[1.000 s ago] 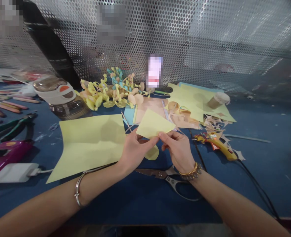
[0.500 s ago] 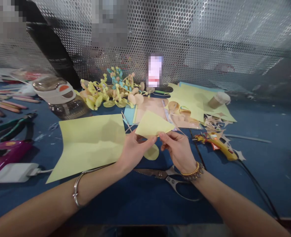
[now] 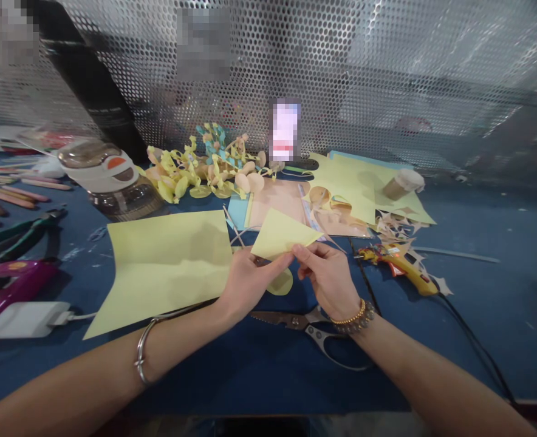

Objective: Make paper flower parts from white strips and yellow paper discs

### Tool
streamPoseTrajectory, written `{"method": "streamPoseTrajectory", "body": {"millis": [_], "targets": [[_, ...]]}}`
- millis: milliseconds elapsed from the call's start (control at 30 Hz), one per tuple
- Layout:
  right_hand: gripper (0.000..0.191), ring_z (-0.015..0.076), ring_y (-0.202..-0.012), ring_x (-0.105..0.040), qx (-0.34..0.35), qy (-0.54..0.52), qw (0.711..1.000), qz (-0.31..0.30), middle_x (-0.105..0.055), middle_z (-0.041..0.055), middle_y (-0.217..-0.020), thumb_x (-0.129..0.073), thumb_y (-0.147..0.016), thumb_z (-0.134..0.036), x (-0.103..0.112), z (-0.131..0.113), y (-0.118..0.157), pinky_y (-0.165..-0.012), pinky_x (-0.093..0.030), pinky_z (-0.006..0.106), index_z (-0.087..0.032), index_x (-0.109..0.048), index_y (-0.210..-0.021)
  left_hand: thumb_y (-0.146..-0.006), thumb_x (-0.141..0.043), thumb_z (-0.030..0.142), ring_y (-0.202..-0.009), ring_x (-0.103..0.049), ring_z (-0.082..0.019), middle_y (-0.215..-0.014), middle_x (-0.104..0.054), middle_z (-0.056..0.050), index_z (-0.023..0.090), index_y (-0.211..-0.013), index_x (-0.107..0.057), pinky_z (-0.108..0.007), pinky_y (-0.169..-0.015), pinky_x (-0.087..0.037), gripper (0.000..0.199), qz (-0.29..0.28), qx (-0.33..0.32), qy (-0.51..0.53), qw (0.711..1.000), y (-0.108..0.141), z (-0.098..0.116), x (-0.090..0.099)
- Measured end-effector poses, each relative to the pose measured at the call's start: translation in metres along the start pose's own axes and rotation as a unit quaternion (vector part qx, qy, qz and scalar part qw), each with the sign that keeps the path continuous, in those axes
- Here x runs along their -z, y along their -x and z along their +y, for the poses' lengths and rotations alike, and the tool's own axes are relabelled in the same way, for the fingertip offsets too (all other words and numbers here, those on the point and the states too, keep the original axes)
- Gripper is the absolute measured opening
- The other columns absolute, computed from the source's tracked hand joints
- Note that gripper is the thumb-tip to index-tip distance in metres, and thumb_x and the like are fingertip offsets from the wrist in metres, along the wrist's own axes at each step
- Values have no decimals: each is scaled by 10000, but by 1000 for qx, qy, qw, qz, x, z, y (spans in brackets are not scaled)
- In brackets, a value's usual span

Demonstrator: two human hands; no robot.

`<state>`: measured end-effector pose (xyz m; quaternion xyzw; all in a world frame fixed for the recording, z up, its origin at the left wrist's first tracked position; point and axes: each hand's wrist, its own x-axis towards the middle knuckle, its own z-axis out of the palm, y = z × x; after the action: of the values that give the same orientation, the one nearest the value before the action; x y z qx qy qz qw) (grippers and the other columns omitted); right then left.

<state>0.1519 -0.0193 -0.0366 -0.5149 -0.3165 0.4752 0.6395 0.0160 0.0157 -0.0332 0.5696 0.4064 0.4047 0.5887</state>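
Note:
A small piece of folded yellow paper (image 3: 283,233) is held up between both hands over the blue table. My left hand (image 3: 253,279) grips its lower left side, thumb in front and fingers hidden behind. At its lower right edge, my right hand (image 3: 327,273) pinches the paper between thumb and fingers, the two thumbs nearly touching. Under the hands lies a yellow paper circle (image 3: 281,283), partly covered by my left thumb. A pair of scissors (image 3: 305,321) rests below my right wrist, handles to the right. To the left, a large yellow sheet (image 3: 168,267) curls slightly.
A water jug (image 3: 118,179) stands at the left, beside paper flowers (image 3: 205,167). A lit phone (image 3: 285,130) leans on the perforated metal wall. A yellow glue gun (image 3: 409,273) with a black cable lies right, near paper scraps (image 3: 398,224). Pliers (image 3: 27,233) lie far left.
The folded paper has tilted slightly and shifted a little right and down. My left thumb has slid slightly right along its lower edge. Both hands keep their hold.

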Motion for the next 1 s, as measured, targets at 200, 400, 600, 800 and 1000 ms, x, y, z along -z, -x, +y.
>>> {"method": "streamPoseTrajectory", "body": {"millis": [200,400,600,800,1000], "targets": [[287,51,-409,-459,13,2,1000,4,-551,-52,-484,-815,-648,-337,2,4,-1,-403,-346,188,-171,-624,-512,-721,-746,367,-678,-666,-178,-831,-762,-52,147,-869,-742,-246,-560,-499,266,0,-5,0,1000,0,-3,0],[185,74,-503,-515,20,13,998,-52,-646,-18,-615,-776,-707,-339,4,1,-1,-479,-428,201,-179,-709,-642,-746,-716,332,-649,-653,-161,-742,-743,-31,136,-766,-738,-230,-568,-482,199,3,3,-15,1000,1,4,0],[189,70,-465,-500,23,24,999,-39,-604,-33,-574,-763,-713,-334,5,-1,-1,-466,-405,215,-193,-699,-604,-773,-690,336,-612,-617,-131,-658,-700,0,150,-697,-718,-221,-578,-471,203,-6,3,-16,1000,0,5,2],[212,64,-447,-475,25,20,999,-12,-580,-42,-539,-785,-674,-317,3,0,-1,-446,-385,213,-193,-671,-545,-766,-695,367,-642,-645,-151,-697,-723,-18,154,-702,-720,-231,-568,-491,224,-1,-1,-25,1000,2,3,1],[206,63,-426,-468,18,13,1000,7,-571,-50,-511,-800,-642,-299,1,-2,0,-426,-362,211,-191,-657,-540,-770,-691,384,-664,-675,-172,-720,-746,-37,153,-720,-733,-238,-566,-509,240,0,2,-32,999,2,3,0]]}}
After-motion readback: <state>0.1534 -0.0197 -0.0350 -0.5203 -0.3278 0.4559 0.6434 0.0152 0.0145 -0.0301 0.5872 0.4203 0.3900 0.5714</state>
